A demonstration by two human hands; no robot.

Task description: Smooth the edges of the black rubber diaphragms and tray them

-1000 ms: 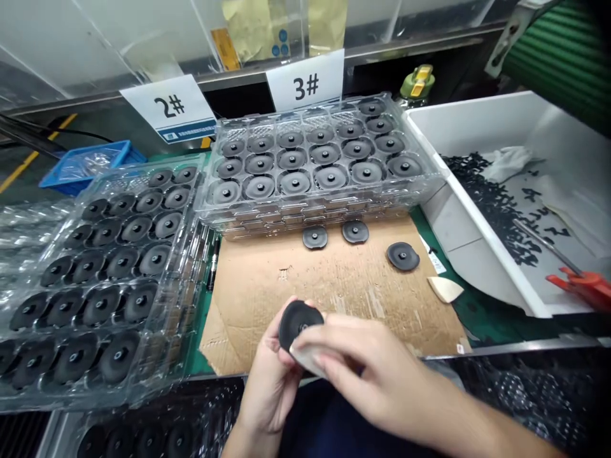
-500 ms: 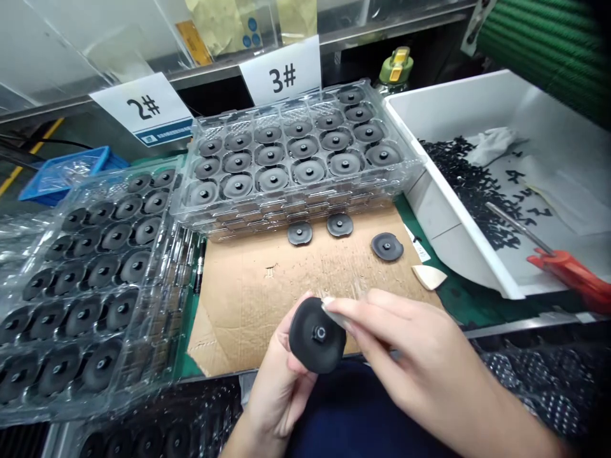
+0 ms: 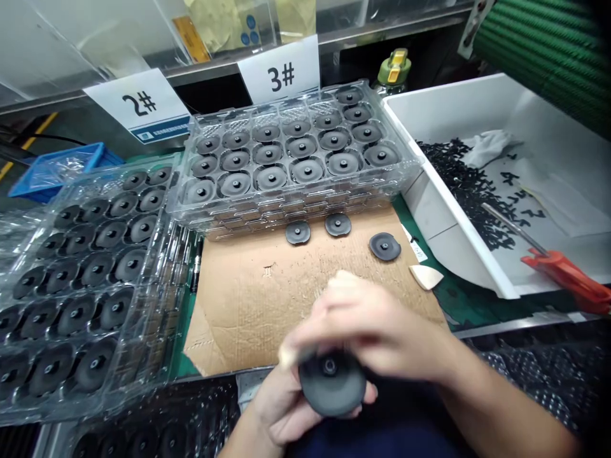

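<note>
Disc [image 3: 333, 389] lowered, held in left hand [image 3: 285, 407]

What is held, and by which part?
The left hand holds a black disc from beneath, fingertips showing past its rim. The blurred right hand covers the far edge; whether it holds anything is unclear.

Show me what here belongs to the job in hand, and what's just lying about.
Likely in the job:
dark disc in the left hand, right hand over it
three loose discs on cardboard
clear trays of similar discs

Likely just lying about:
green-capped bottle
blue basket
perhaps the red-handled tool, untouched
</note>
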